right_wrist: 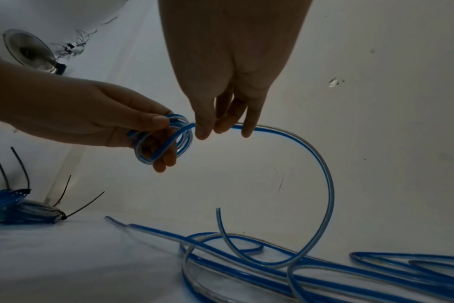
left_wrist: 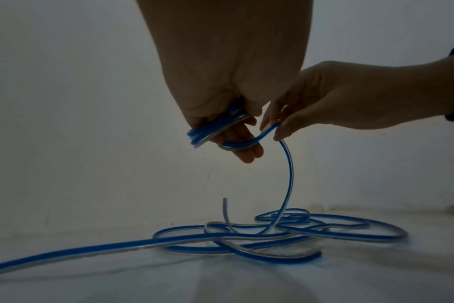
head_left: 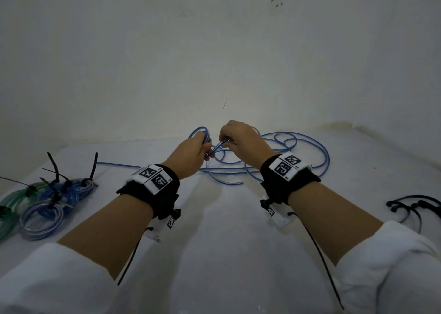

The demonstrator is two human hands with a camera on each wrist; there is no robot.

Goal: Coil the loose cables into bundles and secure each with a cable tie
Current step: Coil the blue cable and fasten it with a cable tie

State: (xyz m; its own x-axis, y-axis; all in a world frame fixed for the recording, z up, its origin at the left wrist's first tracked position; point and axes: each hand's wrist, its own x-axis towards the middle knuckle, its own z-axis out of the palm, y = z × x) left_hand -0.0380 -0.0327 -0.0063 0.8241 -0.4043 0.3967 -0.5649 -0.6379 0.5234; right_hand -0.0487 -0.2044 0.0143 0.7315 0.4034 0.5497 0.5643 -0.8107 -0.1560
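Note:
A small coil of blue-and-clear cable (head_left: 203, 134) is gripped in my left hand (head_left: 201, 150), held above the white table (head_left: 214, 242). In the left wrist view the coil (left_wrist: 210, 129) lies across the left hand's (left_wrist: 228, 133) fingers under the thumb. My right hand (head_left: 224, 140) pinches the strand just beside the coil. From that pinch (right_wrist: 213, 127) the strand (right_wrist: 324, 174) arcs down to the loose cable (right_wrist: 298, 272) tangled on the table. The same loose cable (head_left: 310, 144) spreads behind and to the right of both hands.
Several tied bundles, blue (head_left: 62, 194) and green (head_left: 14, 201), lie at the table's left with black tie tails sticking up. Loose black cable ties (head_left: 415, 208) lie at the right edge. A white wall (head_left: 214, 51) rises close behind the table. One cable end (head_left: 107, 163) runs left.

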